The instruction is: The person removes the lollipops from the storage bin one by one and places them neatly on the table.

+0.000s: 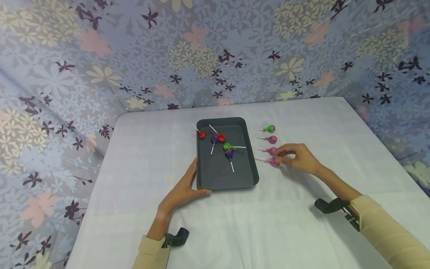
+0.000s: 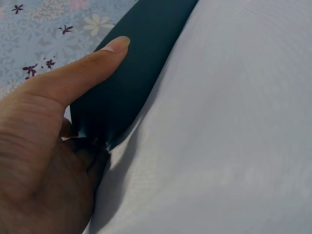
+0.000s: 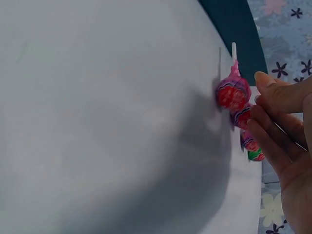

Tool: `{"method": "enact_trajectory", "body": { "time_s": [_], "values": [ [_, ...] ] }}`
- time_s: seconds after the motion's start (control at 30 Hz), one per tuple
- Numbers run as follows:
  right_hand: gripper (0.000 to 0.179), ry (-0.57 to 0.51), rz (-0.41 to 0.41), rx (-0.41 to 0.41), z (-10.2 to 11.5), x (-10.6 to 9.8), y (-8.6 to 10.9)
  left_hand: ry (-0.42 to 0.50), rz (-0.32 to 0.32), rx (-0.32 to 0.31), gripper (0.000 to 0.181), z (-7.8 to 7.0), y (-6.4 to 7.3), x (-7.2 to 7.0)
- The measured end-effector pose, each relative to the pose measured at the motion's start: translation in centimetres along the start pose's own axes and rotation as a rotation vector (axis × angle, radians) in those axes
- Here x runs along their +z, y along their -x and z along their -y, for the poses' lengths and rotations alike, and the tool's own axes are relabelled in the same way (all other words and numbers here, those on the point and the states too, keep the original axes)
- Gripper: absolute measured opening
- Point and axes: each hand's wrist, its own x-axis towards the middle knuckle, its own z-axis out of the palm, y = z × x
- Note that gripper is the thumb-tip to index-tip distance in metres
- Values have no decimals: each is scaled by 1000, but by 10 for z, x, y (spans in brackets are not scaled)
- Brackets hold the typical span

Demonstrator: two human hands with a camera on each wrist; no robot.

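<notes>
No text, brand, number or sign can be read. To the right of the tray (image 1: pixel 218 175), pale marks are seen printed on a red panel of the wrapper of the nearest pink lollipop (image 3: pixel 233 93), but no letter can be made out in them. On the green lollipop (image 1: pixel 270 129) at the far end of that row beside the tray, the print is too small to be deciphered. Inside the tray, the wrappers of the red lollipops (image 1: pixel 221 138) and purple lollipops (image 1: pixel 229 154) are likewise shown too small to be read.
</notes>
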Motion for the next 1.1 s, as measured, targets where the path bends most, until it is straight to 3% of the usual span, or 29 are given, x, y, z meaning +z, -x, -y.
{"method": "enact_trajectory", "body": {
  "time_s": [0.23, 0.53, 0.83, 1.1],
  "values": [
    [26, 22, 8, -17, 6, 1, -16, 0, 7, -16, 119, -2, 1, -1],
    [22, -32, 49, -166, 28, 15, -55, -3, -3, 17, 119, -3, 1, -1],
    [18, -47, 194, -193, 61, 33, -92, 3, 6, 7, 118, -3, 2, -2],
    [27, 13, 366, -277, 77, 47, -118, 10, 3, 42, 117, 0, 0, -3]
  ]
}}
